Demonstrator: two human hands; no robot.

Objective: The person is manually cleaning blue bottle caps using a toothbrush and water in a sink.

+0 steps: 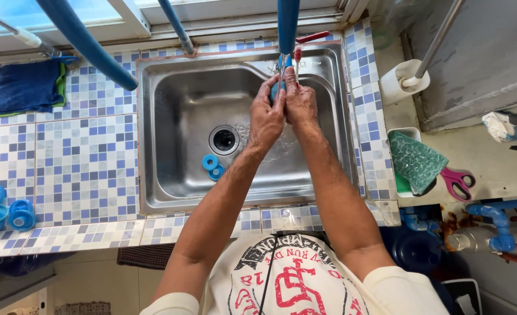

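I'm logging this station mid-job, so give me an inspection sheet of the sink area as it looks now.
Surface: blue-and-white mosaic tile counter around a stainless steel sink.
Job's things: small blue round part held under the blue tap pipe; two blue rings lie beside the drain.
Clutter: blue plastic caps, dark blue cloth, green scouring pad, pink scissors.
Hands: left hand and right hand pressed together around the part.
Cables: nothing seen.
Surroundings: white paper roll on a rod.

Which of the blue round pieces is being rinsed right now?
The small blue piece pressed between both hands under the tap; two others lie by the drain, and more sit on the tiled counter.
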